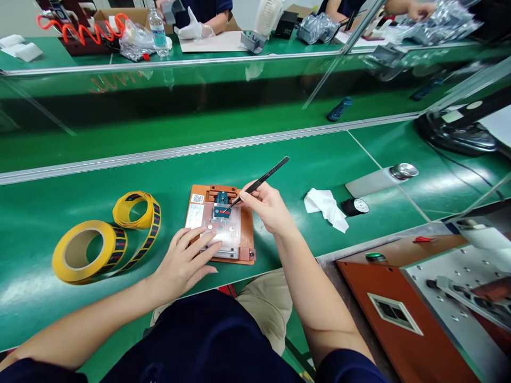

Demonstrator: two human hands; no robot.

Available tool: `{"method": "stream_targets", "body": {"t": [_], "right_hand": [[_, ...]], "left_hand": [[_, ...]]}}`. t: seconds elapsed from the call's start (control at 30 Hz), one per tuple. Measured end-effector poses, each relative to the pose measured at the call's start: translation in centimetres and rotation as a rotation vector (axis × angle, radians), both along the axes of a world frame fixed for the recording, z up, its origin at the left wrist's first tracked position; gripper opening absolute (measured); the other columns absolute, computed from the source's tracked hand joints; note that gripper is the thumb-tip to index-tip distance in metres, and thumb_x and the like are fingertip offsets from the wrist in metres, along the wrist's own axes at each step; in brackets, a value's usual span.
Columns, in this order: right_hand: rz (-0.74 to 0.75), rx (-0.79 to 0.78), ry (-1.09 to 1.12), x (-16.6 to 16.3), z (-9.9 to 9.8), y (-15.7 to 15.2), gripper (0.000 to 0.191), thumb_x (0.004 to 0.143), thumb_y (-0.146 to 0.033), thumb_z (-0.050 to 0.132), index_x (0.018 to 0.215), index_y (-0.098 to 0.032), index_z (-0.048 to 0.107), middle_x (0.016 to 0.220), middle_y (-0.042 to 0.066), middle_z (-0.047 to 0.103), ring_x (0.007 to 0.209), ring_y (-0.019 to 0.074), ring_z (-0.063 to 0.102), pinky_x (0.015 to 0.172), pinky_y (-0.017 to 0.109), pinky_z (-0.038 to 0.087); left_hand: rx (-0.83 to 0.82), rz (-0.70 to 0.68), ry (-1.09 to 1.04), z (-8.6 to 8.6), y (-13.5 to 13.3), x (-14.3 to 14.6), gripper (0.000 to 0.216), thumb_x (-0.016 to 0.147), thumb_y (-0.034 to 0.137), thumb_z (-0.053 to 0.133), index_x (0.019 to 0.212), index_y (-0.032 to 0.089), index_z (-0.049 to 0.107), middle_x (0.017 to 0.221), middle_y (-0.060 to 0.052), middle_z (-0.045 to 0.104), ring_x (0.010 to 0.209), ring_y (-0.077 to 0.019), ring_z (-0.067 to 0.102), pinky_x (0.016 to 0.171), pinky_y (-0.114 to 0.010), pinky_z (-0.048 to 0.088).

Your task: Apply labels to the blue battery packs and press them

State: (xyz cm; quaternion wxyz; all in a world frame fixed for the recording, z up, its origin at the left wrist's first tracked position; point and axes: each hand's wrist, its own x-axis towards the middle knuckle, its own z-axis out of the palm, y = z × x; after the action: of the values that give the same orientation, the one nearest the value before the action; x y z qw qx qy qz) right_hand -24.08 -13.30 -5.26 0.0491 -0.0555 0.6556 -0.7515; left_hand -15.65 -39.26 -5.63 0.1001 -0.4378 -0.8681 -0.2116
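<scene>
An orange fixture plate point(248, 230) lies on the green bench in front of me, with a clear cover and a small blue-grey part point(221, 208) seated near its top. My left hand point(184, 261) rests flat on the plate's near left corner, fingers spread and holding nothing. My right hand point(268, 207) pinches black tweezers point(261, 181), whose tips touch the small part. The tweezers' back end points up and to the right.
A roll of yellow tape point(85, 251) with a loose loop lies left of the plate. Right of it are a crumpled white wipe point(327, 207), a small black dial point(355, 206) and a metal dish point(404, 171). A raised aluminium rail point(167, 153) crosses behind. Other people's hands work at the far bench.
</scene>
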Motion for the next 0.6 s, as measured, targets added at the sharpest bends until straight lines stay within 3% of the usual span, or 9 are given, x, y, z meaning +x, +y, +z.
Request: {"method": "stream_targets", "body": {"t": [0.37, 0.6], "right_hand": [[0.018, -0.005, 0.013, -0.2, 0.1, 0.1, 0.025, 0.086, -0.041, 0.076, 0.093, -0.021, 0.063, 0.087, 0.003, 0.072, 0.085, 0.0193, 0.072, 0.082, 0.036, 0.060], [0.042, -0.004, -0.002, -0.6, 0.2, 0.1, 0.030, 0.084, -0.045, 0.077, 0.093, -0.021, 0.062, 0.090, 0.004, 0.072, 0.084, 0.0195, 0.072, 0.083, 0.037, 0.060]], "left_hand": [[-0.033, 0.015, 0.025, 0.3, 0.1, 0.0, 0.046, 0.093, 0.027, 0.068, 0.137, 0.018, 0.055, 0.143, -0.014, 0.057, 0.132, -0.0350, 0.048, 0.107, -0.055, 0.037], [-0.121, 0.011, 0.020, 1.4, 0.7, -1.1, 0.051, 0.096, 0.040, 0.063, 0.139, 0.015, 0.053, 0.146, -0.016, 0.055, 0.130, -0.0331, 0.050, 0.109, -0.056, 0.032]]}}
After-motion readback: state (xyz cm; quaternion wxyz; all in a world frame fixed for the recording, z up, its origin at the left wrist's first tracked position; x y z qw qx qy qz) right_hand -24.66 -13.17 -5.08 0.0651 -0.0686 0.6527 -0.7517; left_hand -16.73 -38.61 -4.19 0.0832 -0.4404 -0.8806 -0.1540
